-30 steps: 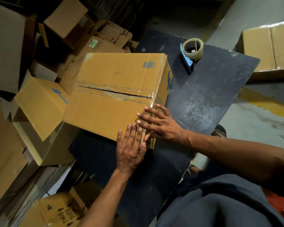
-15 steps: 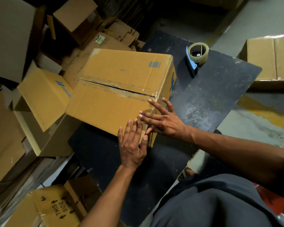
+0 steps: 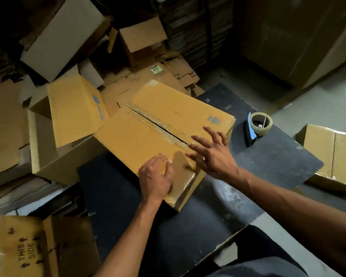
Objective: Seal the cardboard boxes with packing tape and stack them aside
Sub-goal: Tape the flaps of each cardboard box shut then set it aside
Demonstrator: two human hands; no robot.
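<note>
Cardboard box (image 3: 148, 136): on the dark tabletop (image 3: 268, 160), at its left edge, top seam gaping.
Left hand (image 3: 155, 178): fingers curled over the box's near corner.
Right hand (image 3: 214, 154): fingers spread over the seam's end.
Tape dispenser (image 3: 258, 125): near the far edge.

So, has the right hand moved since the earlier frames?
Yes. Judged against the cardboard box, the right hand has moved from the near corner farther across the top; its fingers now reach the end of the seam.
</note>
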